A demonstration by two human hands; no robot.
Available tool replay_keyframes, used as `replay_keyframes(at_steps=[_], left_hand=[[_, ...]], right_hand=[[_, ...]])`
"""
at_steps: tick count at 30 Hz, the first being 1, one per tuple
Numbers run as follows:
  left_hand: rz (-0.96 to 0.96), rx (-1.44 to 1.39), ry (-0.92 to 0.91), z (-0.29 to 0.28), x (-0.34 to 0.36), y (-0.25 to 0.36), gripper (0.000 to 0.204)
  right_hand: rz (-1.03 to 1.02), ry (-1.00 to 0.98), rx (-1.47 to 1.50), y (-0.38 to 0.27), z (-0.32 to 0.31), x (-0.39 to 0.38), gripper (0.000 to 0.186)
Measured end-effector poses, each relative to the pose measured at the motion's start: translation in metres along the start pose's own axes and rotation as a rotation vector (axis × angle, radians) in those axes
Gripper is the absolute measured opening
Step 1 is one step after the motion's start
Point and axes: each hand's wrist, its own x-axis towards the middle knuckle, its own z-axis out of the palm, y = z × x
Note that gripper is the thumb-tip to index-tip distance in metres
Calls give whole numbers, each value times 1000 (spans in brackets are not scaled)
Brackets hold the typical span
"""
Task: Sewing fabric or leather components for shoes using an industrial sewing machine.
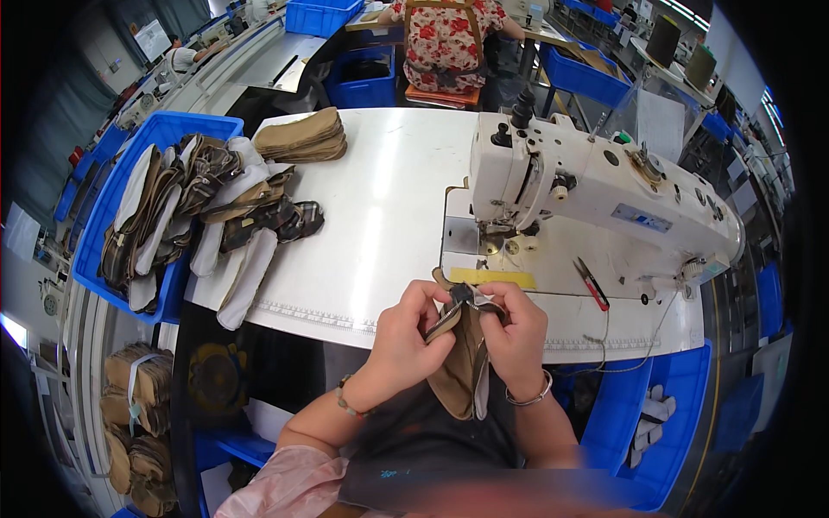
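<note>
We face a white table (389,173), at our far left a dark curtain (43,108), a pale wall (97,30) beside it, high to our right strip lights (682,11), beyond the table an orange stool (442,95), to our right a grey floor (730,356) with a yellow line (716,406)

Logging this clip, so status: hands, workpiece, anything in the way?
Left hand, right hand gripping brown fabric piece. Held short of sewing machine. Snips lie right, clear of hands.

No legible text. Sewing machine (596,173), upper right: blue label (642,217), unreadable. Tabletop (371,233) front edge: ruler scale (315,316), digits unreadable.
</note>
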Motion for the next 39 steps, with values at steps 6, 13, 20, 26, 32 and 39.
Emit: replay_keyframes(at_steps=[6,13,20,26,32,39], left_hand=[[-46,195,-26,4,-4,7,44],[77,170,-11,-13,-15,-4,53],[-372,-349,-180,-7,-23,-15,33],[-421,-350,-129,-1,-16,-33,25],[-423,-358,-114,-1,-17,-30,23],[-401,-415,-143,-5,-20,-29,21]], right_hand=[[-293,-24,-347,-8,11,-9,21],[28,-258,81,-12,-1,-9,15],[181,-327,304,3,3,-19,19],[426,-410,649,26,7,-15,10],[487,-395,710,18,-1,-14,10],[468,-406,653,28,7,-23,10]])
